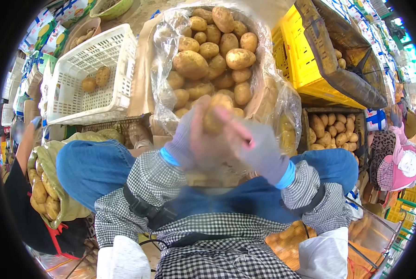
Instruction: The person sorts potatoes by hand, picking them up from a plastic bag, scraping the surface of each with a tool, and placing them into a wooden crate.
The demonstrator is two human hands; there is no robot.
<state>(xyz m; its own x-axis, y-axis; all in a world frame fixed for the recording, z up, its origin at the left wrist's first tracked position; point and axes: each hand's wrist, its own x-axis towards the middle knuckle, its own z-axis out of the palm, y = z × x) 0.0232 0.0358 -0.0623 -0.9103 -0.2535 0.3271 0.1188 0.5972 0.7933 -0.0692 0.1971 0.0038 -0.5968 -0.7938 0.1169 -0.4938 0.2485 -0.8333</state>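
Note:
A plastic-lined cardboard box (145,69) full of potatoes (190,64) stands in front of me. At its near edge my left hand (199,132), in a grey glove with bare fingers, is closed on a potato (212,118). My right hand (247,139), gloved the same way, is beside that potato, its fingers smeared by motion. Whether the right fingers touch the potato is too blurred to tell.
At left, a white crate (89,110) holds two potatoes, with a green sack (73,186) of potatoes below. Yellow crates (301,56) and a dark crate (336,110) of potatoes stand right. Other people sit at both edges.

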